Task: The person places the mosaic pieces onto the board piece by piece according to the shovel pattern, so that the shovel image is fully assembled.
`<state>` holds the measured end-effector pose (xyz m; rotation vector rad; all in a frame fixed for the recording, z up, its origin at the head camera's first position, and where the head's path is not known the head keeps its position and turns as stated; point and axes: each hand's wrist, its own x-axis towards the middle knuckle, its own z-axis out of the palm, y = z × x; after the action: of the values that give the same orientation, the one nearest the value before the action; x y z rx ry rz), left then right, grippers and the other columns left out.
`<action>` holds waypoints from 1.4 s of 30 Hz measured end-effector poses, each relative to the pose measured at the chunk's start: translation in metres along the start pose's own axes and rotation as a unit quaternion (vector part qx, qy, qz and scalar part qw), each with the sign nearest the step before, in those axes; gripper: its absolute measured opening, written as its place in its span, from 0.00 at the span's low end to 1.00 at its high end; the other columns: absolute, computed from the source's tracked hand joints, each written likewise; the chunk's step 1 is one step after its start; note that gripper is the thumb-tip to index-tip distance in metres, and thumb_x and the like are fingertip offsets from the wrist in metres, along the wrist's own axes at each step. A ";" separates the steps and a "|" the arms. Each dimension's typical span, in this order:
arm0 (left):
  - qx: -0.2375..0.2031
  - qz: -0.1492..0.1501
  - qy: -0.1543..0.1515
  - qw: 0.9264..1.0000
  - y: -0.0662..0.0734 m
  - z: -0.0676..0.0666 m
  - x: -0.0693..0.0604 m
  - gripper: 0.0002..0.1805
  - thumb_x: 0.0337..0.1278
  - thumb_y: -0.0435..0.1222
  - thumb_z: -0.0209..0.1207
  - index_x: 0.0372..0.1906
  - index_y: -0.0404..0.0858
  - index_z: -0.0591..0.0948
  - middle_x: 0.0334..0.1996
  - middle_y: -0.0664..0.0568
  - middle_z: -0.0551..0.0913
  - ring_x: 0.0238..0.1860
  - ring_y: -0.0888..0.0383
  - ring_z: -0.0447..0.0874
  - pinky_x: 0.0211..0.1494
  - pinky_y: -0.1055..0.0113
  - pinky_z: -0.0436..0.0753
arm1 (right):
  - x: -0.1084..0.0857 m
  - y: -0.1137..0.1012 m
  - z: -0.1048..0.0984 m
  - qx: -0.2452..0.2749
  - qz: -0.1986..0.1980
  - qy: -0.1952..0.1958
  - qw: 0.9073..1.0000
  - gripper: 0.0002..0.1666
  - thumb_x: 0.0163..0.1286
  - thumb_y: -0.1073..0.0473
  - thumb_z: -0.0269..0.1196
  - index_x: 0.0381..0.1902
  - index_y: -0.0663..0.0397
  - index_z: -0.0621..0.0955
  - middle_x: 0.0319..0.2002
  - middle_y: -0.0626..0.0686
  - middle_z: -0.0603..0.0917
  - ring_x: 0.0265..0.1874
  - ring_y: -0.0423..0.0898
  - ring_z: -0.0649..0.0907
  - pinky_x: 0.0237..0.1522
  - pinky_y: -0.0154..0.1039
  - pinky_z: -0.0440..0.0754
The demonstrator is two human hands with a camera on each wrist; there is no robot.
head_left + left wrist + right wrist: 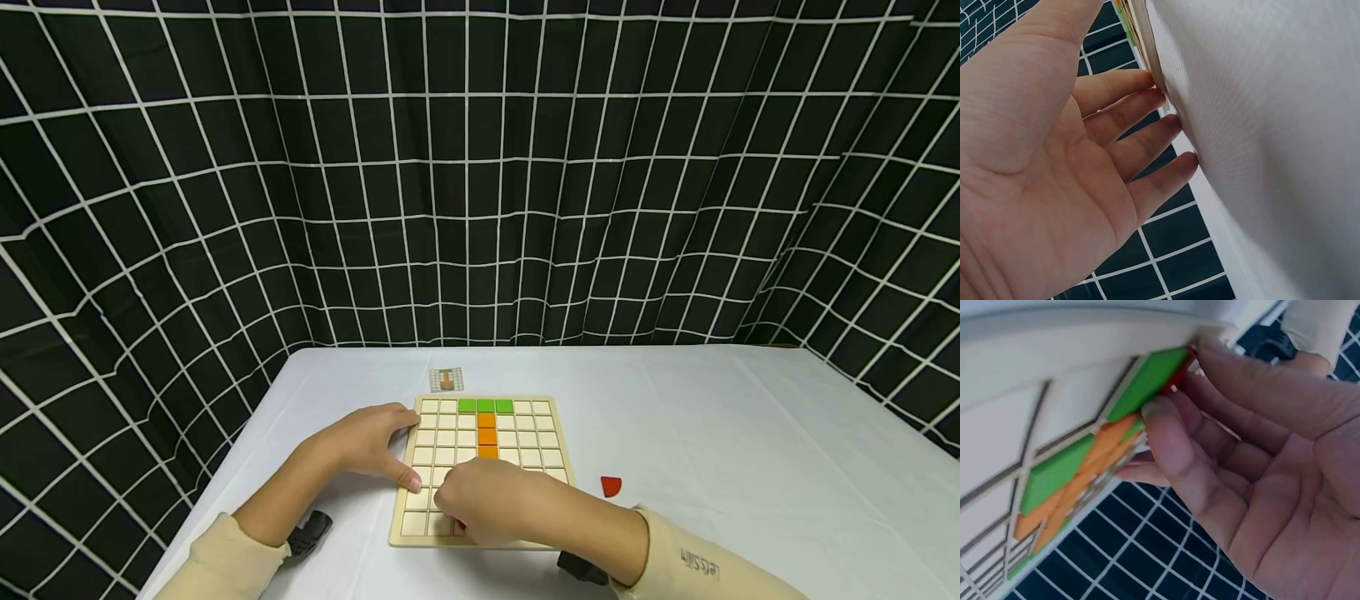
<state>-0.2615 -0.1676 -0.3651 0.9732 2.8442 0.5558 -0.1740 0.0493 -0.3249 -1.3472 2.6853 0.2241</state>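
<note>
A square wooden grid board (561, 450) lies on the white tablecloth. Three green tiles (486, 406) line its far row, and orange tiles (487, 436) run toward me from the middle one. Over the near part of the board, my right hand (491, 500) pinches a small red piece (1179, 380) between thumb and index finger, beside a green tile (1147, 381); another green tile (1057, 472) lies diagonally from it. My left hand (375, 446) touches the board's left edge, thumb and fingers apart; its fingertips (1172, 122) meet the cloth by the board's side. My right hand covers several cells.
To the right of the board lies a red quarter-round piece (611, 486). A small pattern card (447, 380) with a grid sits beyond the far edge. Black curtains (480, 167) with white grid lines stand behind the table (712, 433).
</note>
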 end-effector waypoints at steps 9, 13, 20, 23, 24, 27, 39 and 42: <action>-0.001 0.002 0.003 1.000 0.001 0.002 -0.001 0.49 0.30 0.61 0.78 0.58 0.34 0.79 0.52 0.48 0.81 0.55 0.50 0.79 0.61 0.51 0.76 | -0.005 0.007 0.005 0.050 -0.003 0.028 0.998 0.11 0.58 0.66 0.72 0.24 0.46 0.82 0.23 0.37 0.74 0.23 0.34 0.72 0.25 0.25 0.71; -0.002 -0.004 0.004 1.000 0.001 0.001 -0.002 0.50 0.30 0.61 0.78 0.59 0.34 0.79 0.54 0.47 0.81 0.57 0.49 0.78 0.62 0.50 0.75 | -0.006 0.008 0.006 0.045 0.004 0.033 0.998 0.11 0.59 0.63 0.72 0.24 0.45 0.81 0.22 0.37 0.74 0.22 0.34 0.72 0.25 0.26 0.72; 0.001 -0.002 0.005 1.000 0.000 0.001 -0.001 0.51 0.31 0.61 0.78 0.60 0.33 0.78 0.54 0.47 0.81 0.57 0.49 0.78 0.62 0.51 0.75 | -0.008 0.009 0.008 0.027 0.004 0.058 0.998 0.10 0.60 0.62 0.72 0.26 0.44 0.80 0.22 0.38 0.72 0.21 0.34 0.71 0.23 0.26 0.71; 0.001 0.000 0.003 1.000 0.000 0.001 0.001 0.51 0.31 0.61 0.78 0.60 0.33 0.78 0.55 0.47 0.81 0.57 0.49 0.78 0.62 0.51 0.75 | -0.009 0.009 0.009 0.039 0.006 0.072 0.997 0.09 0.59 0.63 0.71 0.28 0.45 0.81 0.22 0.38 0.71 0.21 0.34 0.71 0.23 0.26 0.70; 0.000 0.000 0.003 1.000 0.000 0.001 0.001 0.50 0.31 0.61 0.78 0.60 0.33 0.79 0.55 0.47 0.81 0.57 0.48 0.78 0.62 0.50 0.75 | -0.009 0.010 0.010 0.044 0.007 0.075 0.996 0.09 0.59 0.63 0.71 0.28 0.45 0.81 0.22 0.39 0.71 0.21 0.34 0.71 0.23 0.26 0.70; -0.002 0.000 0.002 1.000 0.000 0.001 0.001 0.50 0.30 0.61 0.78 0.59 0.34 0.79 0.55 0.46 0.81 0.58 0.48 0.78 0.62 0.50 0.75 | -0.008 0.010 0.011 0.051 0.014 0.073 0.996 0.09 0.60 0.61 0.72 0.28 0.45 0.81 0.22 0.38 0.71 0.21 0.34 0.71 0.23 0.26 0.70; -0.003 -0.005 0.004 1.000 0.000 0.001 0.000 0.50 0.30 0.61 0.78 0.59 0.34 0.79 0.56 0.47 0.81 0.59 0.49 0.77 0.63 0.51 0.75 | -0.008 0.005 0.011 -0.013 0.000 0.057 0.998 0.11 0.63 0.59 0.70 0.25 0.44 0.79 0.21 0.39 0.72 0.20 0.34 0.70 0.21 0.26 0.70; -0.003 -0.005 0.003 1.000 0.001 0.001 0.000 0.50 0.30 0.61 0.78 0.59 0.34 0.79 0.55 0.47 0.81 0.58 0.49 0.78 0.63 0.51 0.75 | -0.009 0.005 0.011 0.005 -0.002 0.052 0.999 0.12 0.63 0.60 0.71 0.24 0.45 0.79 0.20 0.38 0.72 0.19 0.34 0.70 0.21 0.26 0.70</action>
<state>-0.2611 -0.1669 -0.3657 0.9588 2.8486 0.5682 -0.1725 0.0614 -0.3338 -1.3998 2.7635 0.1429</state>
